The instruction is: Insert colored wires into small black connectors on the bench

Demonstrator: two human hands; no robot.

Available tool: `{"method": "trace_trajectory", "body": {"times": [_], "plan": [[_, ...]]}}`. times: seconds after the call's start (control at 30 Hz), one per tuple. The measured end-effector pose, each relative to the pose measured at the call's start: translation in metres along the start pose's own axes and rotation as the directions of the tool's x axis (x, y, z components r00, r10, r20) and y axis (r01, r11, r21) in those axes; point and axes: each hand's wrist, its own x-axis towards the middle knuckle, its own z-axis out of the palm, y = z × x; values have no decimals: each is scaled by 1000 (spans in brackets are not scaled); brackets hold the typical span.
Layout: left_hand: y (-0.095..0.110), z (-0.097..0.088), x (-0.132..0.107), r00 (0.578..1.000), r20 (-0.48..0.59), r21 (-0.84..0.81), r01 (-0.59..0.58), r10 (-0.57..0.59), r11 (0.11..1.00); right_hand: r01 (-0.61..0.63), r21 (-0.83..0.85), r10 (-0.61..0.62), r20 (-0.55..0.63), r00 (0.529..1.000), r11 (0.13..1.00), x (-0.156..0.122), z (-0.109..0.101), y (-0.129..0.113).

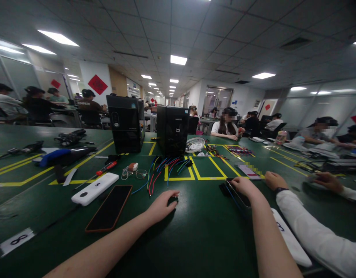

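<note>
The operator presents two forearms and two hands. The left forearm (114, 244) and right forearm (269, 227) are bare, smooth in outline, and taper toward narrow wrists. The left hand (162, 204) and right hand (245, 187) are bare, with slender fingers (172, 193); nail detail is unresolved.

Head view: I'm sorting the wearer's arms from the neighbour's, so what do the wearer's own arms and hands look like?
The left hand and right hand are ungloved, with no ring or watch that I can make out. No sleeves show on the forearms. The white sleeve and dark wristband at the right belong to someone else.
</note>
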Motion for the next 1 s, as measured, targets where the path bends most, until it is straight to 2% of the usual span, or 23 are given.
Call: {"method": "trace_trajectory", "body": {"times": [0.27, 0.43, 0.67, 0.77, 0.9, 1.0], "plan": [[3, -3, 0, 1000, 28, 41, -8, 7, 999, -78, 90, 67, 115, 991, 993, -1, 0, 5], [4, -3, 0, 999, 40, 52, 4, -6, 999, -41, 40, 37, 94, 995, 998, -1, -1, 6], [5, -4, -1, 999, 38, 48, -14, 12, 999, -62, 131, 46, 121, 992, 989, 5, 9, 7], [5, -4, -1, 999, 36, 50, -25, 23, 998, -71, 120, 55, 131, 990, 990, 7, 12, 7], [4, -3, -1, 999, 38, 55, -29, 27, 998, -35, 76, 29, 69, 997, 997, 9, 13, 7], [5, -3, -1, 999, 31, 56, -32, 31, 998, -40, 99, 30, 101, 994, 994, 9, 13, 7]]}}
